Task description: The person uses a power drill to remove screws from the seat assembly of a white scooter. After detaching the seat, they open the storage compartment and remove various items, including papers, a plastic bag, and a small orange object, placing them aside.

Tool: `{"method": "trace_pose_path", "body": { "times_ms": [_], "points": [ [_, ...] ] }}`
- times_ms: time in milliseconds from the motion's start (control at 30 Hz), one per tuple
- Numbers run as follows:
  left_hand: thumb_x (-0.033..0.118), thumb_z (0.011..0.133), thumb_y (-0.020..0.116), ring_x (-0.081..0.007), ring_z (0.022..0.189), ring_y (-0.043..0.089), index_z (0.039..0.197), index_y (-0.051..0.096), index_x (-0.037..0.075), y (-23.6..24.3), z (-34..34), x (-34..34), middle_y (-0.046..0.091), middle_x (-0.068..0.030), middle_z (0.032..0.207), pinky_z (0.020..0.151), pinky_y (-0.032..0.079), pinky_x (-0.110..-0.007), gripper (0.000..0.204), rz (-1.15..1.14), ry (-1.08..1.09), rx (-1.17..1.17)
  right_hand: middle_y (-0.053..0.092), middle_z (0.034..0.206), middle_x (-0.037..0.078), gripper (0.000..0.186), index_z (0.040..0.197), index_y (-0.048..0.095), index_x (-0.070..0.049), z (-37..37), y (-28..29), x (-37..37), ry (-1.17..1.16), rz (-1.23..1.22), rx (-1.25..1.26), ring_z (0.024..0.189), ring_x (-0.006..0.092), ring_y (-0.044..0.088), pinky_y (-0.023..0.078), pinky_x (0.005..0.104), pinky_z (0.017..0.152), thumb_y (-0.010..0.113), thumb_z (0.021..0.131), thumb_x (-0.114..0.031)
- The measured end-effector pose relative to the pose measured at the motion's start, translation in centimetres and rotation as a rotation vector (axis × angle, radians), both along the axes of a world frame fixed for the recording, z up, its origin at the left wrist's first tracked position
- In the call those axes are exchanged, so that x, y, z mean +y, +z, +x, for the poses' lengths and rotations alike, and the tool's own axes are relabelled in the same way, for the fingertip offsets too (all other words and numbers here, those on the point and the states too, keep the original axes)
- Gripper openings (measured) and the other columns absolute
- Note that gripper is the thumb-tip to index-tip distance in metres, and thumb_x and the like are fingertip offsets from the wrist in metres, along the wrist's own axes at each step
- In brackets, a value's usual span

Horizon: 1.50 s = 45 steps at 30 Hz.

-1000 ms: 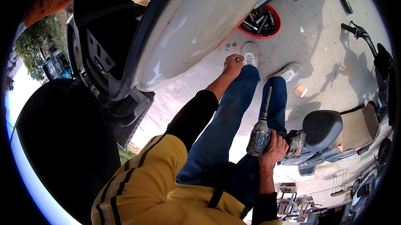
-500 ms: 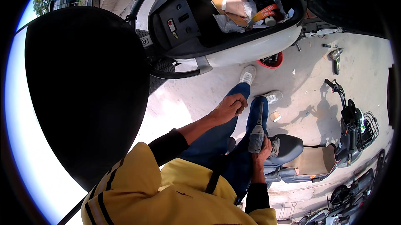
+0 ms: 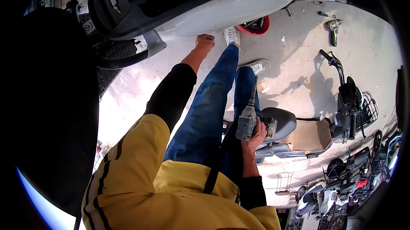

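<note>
My right hand (image 3: 256, 138) grips a grey, worn cordless impact wrench (image 3: 247, 123) fitted with a long extension pointing up past my right leg. Out beside my left shoe, my left hand (image 3: 205, 42) is closed, near the underside of a white scooter body panel (image 3: 226, 7); whatever it may hold is hidden. A red bowl (image 3: 265, 29) of dark metal sockets sits on the ground beyond my left shoe, partly under the panel.
A drill (image 3: 334, 33) and small tools lie on the concrete floor (image 3: 290, 54). A parked scooter (image 3: 273, 119) with a basket stands at my right, with more two-wheelers (image 3: 354, 178) behind it. A black padded shape (image 3: 60, 101) fills the left side.
My left hand has moved outward to beside my shoe, toward the white panel, compared with half a second ago. My right hand still holds the wrench. The view has shifted with my head.
</note>
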<state>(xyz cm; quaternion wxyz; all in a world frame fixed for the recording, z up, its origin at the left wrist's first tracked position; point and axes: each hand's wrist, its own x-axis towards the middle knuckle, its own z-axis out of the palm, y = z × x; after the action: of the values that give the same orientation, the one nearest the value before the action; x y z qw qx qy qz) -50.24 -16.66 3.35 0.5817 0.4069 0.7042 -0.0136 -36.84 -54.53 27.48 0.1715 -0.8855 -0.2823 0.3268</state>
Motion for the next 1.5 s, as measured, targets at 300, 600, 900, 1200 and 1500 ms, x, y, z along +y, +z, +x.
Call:
{"method": "trace_pose_path", "body": {
  "times_ms": [300,600,900,1200,1500],
  "points": [
    [0.007,0.091,0.062,-0.0203,0.078,0.071,0.099,0.071,0.002,-19.1,-8.0,6.9,0.070,-0.0110,0.090,0.069,0.058,-0.033,0.013,0.253,-0.209,0.003,0.062,0.099,0.015,0.044,0.127,0.066,-0.001,-0.5,-2.6,0.3,-0.011,-0.124,-0.010,0.099,0.0352,0.060,0.043,0.0460,0.092,0.064,0.088,-0.021],
    [0.016,0.093,0.066,-0.0375,0.106,0.072,0.126,0.065,0.004,2.7,-3.1,-2.1,0.072,-0.0207,0.122,0.095,0.054,-0.046,0.035,0.425,-0.769,0.372,0.064,0.103,0.013,0.050,0.128,0.066,-0.005,-0.2,-1.9,1.5,-0.054,-0.109,-0.011,0.103,0.0350,0.061,0.043,0.0457,0.093,0.070,0.086,-0.031],
    [-0.004,0.090,0.070,-0.0228,0.079,0.074,0.112,0.068,0.004,38.2,10.3,1.6,0.072,-0.0111,0.100,0.061,0.057,-0.032,0.024,1.022,-0.801,-0.289,0.068,0.115,0.019,0.054,0.129,0.065,0.000,1.0,-0.7,1.6,-0.192,0.013,0.185,0.109,0.0408,0.063,0.046,0.0474,0.097,0.070,0.088,-0.035],
    [0.032,0.084,0.080,-0.0377,0.104,0.072,0.118,0.069,-0.002,25.9,17.9,24.6,0.074,-0.0224,0.114,0.096,0.056,-0.045,0.050,0.738,-0.738,0.464,0.073,0.111,0.017,0.046,0.124,0.065,0.000,1.7,3.1,-1.2,-0.359,0.018,0.274,0.103,0.0316,0.069,0.052,0.0397,0.093,0.073,0.092,-0.032],
    [0.029,0.082,0.076,-0.0360,0.117,0.070,0.118,0.074,0.003,19.7,18.8,27.2,0.073,-0.0240,0.120,0.101,0.055,-0.044,0.045,0.459,-0.529,0.469,0.072,0.096,0.015,0.034,0.108,0.070,-0.001,0.4,7.2,-0.2,-0.563,-0.131,0.290,0.088,0.0304,0.068,0.053,0.0436,0.082,0.076,0.094,-0.032]
  ]
}}
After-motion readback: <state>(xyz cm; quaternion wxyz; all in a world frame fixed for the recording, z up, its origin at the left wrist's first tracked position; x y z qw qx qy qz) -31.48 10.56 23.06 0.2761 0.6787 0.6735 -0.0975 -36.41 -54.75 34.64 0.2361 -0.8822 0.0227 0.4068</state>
